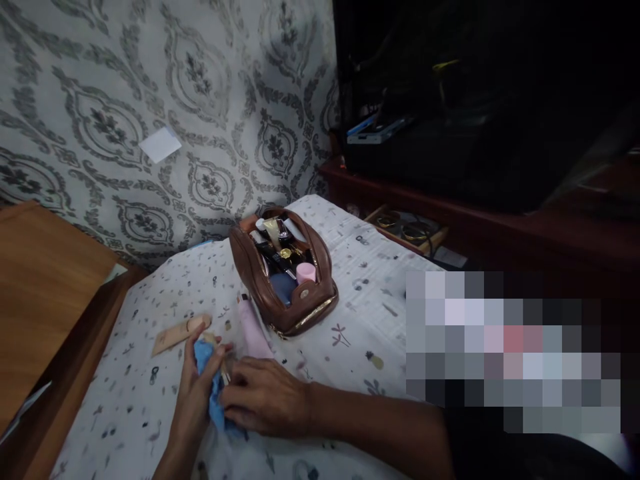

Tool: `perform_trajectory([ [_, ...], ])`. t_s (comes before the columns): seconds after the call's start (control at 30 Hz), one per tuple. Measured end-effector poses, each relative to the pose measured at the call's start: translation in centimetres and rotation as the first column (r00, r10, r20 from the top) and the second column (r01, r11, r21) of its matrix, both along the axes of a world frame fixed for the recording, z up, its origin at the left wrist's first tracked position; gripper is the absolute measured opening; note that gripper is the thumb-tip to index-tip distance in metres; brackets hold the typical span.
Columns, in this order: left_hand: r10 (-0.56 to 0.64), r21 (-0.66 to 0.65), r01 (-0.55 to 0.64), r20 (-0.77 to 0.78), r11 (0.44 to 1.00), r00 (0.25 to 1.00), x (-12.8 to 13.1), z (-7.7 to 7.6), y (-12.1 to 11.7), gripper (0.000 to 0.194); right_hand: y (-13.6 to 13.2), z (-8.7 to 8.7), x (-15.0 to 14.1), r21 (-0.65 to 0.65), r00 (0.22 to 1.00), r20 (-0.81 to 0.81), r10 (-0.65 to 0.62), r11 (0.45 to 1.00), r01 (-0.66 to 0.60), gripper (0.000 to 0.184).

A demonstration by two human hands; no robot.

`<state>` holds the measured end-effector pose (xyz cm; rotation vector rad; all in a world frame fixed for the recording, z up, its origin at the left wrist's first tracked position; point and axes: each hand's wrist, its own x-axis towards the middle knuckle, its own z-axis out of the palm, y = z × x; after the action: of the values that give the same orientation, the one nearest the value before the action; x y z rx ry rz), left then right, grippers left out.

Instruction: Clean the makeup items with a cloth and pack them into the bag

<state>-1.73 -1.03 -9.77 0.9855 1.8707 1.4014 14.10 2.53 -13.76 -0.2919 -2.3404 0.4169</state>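
My left hand [193, 390] is closed around a crumpled blue cloth [217, 403], and a small beige piece [209, 339] shows at its top. My right hand [267, 398] comes in from the right with curled fingers pressed onto the cloth. A small shiny item [226, 375] between the hands is blurred and partly covered, so its kind is unclear. Just beyond the hands lies a pink tube [254, 331]. To the left a flat beige tube [176, 335] rests on the patterned sheet.
A brown cosmetic bag [245, 257] stands unzipped, full of tubes and containers, including a pink-lidded jar [306, 273]. The patterned sheet [367, 313] meets a wooden panel [55, 300] at left. A dark red cabinet [400, 200] with an open drawer [437, 240] borders the right.
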Motion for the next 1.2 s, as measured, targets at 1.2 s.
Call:
perform_trajectory([
  [1.2, -0.335, -0.14, 0.52, -0.893, 0.843, 0.302, -0.4, -1.7, -1.7, 0.042, 1.6, 0.0, 0.7, -0.701, 0.932, -0.282, -0.227, 0.712, -0.039, 0.033],
])
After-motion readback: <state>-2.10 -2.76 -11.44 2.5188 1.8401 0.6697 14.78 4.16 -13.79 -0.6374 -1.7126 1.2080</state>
